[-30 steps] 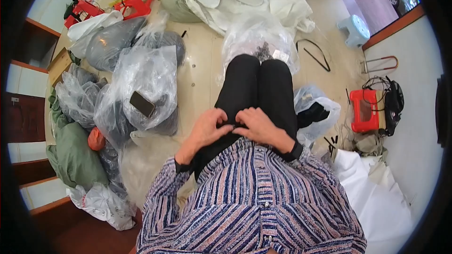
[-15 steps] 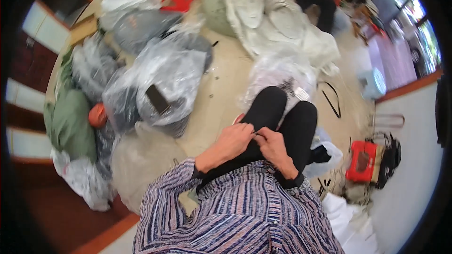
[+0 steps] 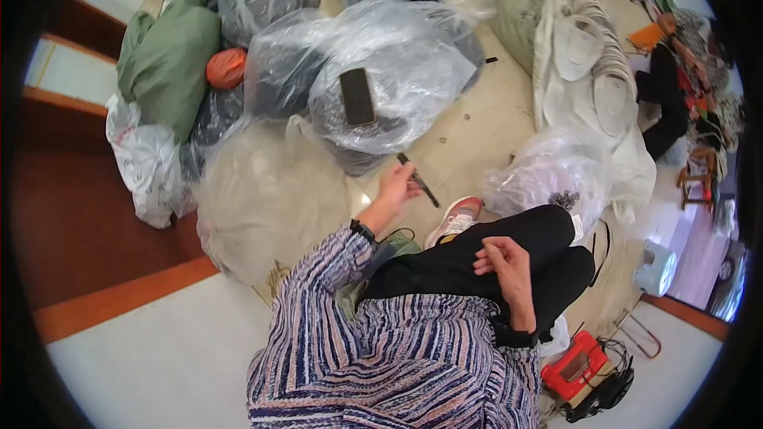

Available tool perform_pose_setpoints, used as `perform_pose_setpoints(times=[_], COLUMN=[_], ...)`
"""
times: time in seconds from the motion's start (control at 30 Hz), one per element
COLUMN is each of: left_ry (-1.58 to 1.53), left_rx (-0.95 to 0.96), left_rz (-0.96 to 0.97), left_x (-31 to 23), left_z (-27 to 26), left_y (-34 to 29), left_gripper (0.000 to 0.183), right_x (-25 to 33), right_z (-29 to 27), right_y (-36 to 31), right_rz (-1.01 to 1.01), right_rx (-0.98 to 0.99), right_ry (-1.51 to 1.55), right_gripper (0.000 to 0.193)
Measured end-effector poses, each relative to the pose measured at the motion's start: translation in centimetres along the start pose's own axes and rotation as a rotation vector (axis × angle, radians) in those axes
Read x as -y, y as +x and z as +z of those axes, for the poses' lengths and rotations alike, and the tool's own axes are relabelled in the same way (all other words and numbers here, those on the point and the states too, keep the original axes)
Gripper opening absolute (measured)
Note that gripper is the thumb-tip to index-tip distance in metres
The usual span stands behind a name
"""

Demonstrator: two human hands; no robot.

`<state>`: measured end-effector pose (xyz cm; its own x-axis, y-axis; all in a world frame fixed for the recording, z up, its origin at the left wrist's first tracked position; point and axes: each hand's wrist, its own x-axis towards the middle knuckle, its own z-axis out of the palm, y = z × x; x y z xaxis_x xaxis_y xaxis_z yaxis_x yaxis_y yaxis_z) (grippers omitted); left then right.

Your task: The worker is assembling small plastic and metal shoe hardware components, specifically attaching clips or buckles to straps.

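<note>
- Fingers of the left hand gripped a slim, straight black strip, its ends jutting past them on both sides.
- Loosely bent, those of the right hand hung above black trousers; whether they pinched anything, I could not tell.
- A flat rectangular phone lay nearby on crinkled clear plastic.

Legs bent, knees close together. Left arm reaching out left of legs, left hand curled in grip. Right hand over legs, fingers loosely bent.
</note>
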<state>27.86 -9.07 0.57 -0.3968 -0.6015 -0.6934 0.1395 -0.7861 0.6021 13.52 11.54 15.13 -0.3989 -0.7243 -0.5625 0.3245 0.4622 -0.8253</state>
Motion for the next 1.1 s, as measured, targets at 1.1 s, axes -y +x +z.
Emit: perform_pose_setpoints(times=[1.1], left_ry=[1.707], left_rx=[-0.377], left_rz=[-0.146], left_x=[14.8], left_z=[-31.2], left_y=[0.5], left_gripper=[0.025], right_x=[-0.9], right_z=[0.8], right_y=[-0.2], right_rz=[0.045], right_rx=[-0.162], right_ry=[-0.108], right_gripper=[0.018])
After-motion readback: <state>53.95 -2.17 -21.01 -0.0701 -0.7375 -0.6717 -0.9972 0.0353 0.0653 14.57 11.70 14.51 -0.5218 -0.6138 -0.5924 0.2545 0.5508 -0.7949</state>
